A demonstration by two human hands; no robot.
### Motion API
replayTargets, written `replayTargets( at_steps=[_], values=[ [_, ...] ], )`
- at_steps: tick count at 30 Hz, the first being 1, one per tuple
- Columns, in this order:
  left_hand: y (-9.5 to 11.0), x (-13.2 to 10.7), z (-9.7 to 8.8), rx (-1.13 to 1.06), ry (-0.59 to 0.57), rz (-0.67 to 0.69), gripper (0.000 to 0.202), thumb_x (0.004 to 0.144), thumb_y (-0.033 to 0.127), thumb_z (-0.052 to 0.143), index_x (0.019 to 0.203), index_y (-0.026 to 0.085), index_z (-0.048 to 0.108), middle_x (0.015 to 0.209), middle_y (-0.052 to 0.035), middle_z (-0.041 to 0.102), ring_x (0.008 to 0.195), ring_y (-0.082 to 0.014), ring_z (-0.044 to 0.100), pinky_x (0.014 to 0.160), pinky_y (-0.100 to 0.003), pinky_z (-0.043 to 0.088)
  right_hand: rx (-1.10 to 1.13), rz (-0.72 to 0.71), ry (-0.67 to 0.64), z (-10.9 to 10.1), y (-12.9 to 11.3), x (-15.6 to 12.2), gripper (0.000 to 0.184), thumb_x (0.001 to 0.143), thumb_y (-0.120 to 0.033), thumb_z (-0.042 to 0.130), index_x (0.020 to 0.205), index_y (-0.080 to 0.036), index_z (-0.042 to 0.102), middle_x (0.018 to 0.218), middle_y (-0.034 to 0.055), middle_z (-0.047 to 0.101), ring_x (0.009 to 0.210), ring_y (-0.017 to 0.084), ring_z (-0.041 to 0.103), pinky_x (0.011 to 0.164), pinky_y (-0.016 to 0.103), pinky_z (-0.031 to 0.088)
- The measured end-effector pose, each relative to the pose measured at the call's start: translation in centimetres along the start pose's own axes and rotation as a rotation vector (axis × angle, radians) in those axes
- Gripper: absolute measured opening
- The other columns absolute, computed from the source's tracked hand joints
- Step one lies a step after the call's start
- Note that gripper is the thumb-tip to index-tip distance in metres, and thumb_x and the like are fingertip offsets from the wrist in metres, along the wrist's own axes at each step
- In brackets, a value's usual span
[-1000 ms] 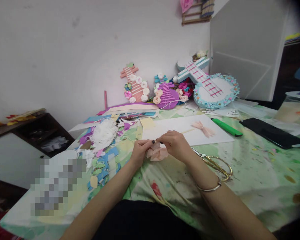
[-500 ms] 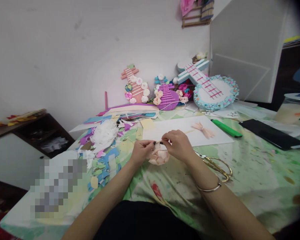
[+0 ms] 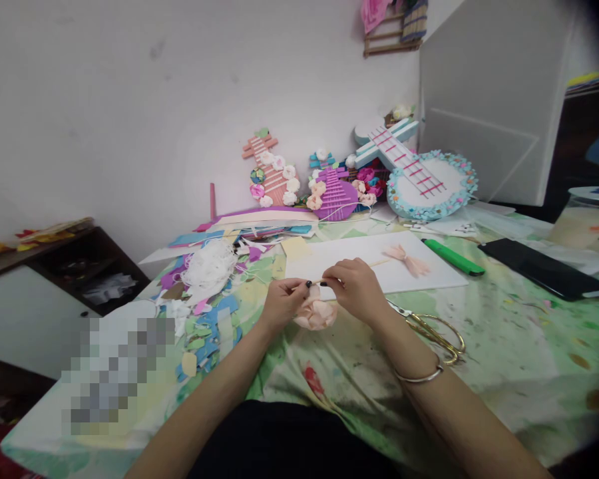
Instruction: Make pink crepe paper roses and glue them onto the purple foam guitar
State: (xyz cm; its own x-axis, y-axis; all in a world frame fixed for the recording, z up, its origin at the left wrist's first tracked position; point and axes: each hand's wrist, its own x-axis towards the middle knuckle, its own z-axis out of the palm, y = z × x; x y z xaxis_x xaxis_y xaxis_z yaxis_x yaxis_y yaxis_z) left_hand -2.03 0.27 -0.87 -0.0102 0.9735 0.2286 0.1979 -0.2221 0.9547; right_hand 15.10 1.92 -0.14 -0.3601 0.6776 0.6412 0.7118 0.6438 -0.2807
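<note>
A peach paper flower [image 3: 317,315] hangs with its petals toward me, just below my fingertips. My left hand [image 3: 285,303] pinches it near its base with thumb and forefinger. From the other side, my right hand [image 3: 352,285] pinches a thin pale strip or stem above the petals; its exact end is hidden by the fingers. On the white board [image 3: 324,256] behind them lies a tied bundle of peach paper petals [image 3: 408,260], with a thin stick beside it. Gold-handled scissors [image 3: 436,336] rest by my right forearm, their blades partly covered.
A green cutter [image 3: 453,257] and a black phone [image 3: 539,267] lie to the right. Left are white string [image 3: 209,267] and paper scraps [image 3: 212,336]. Flower-decorated paper instruments, including a purple lute [image 3: 337,196] and a blue-rimmed one [image 3: 429,183], lean at the back.
The paper flower has shifted slightly left and turned a little between my fingers. Both hands stay in nearly the same place, still pinching.
</note>
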Motion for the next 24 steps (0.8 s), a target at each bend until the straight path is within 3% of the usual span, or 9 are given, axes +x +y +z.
replayTargets(
  at_steps=[6,10,17,24],
  values=[
    [0.52,-0.09,0.04,-0.118,0.034,0.004,0.019,0.061,0.031,0.066,0.062,0.012,0.066,0.054,0.0006,0.058,0.051,-0.0089,0.048,0.050,-0.020,0.038,0.025,-0.062,0.118,0.17,-0.12,-0.04,0.014,0.084,-0.019,0.057,0.075,-0.018,0.067,0.073,0.0033,0.068,0.072,0.015,0.058,0.070,0.029,0.032],
    [0.46,-0.11,0.09,-0.135,0.031,0.016,0.017,0.062,0.029,0.065,0.057,0.012,0.062,0.051,0.0023,0.055,0.048,-0.0072,0.045,0.047,-0.018,0.035,0.020,-0.087,0.145,0.25,-0.18,0.02,0.015,0.084,-0.020,0.057,0.073,-0.018,0.067,0.072,0.0036,0.068,0.071,0.015,0.058,0.069,0.029,0.032],
    [-0.05,0.04,-0.06,-0.108,0.016,0.014,0.016,0.062,0.028,0.064,0.059,0.012,0.064,0.052,0.0023,0.056,0.048,-0.0073,0.046,0.047,-0.018,0.035,0.060,-0.055,0.117,0.19,-0.19,0.01,0.012,0.082,-0.018,0.059,0.073,-0.018,0.067,0.074,0.0035,0.069,0.073,0.015,0.058,0.070,0.029,0.031],
    [-0.12,0.07,-0.10,-0.049,0.020,0.042,0.015,0.063,0.027,0.064,0.061,0.012,0.067,0.057,-0.0005,0.063,0.052,-0.0097,0.052,0.051,-0.020,0.041,0.071,-0.043,-0.030,-0.01,-0.46,-0.05,0.013,0.081,-0.014,0.056,0.082,-0.020,0.067,0.080,0.0016,0.068,0.082,0.016,0.057,0.076,0.032,0.026]
  ],
)
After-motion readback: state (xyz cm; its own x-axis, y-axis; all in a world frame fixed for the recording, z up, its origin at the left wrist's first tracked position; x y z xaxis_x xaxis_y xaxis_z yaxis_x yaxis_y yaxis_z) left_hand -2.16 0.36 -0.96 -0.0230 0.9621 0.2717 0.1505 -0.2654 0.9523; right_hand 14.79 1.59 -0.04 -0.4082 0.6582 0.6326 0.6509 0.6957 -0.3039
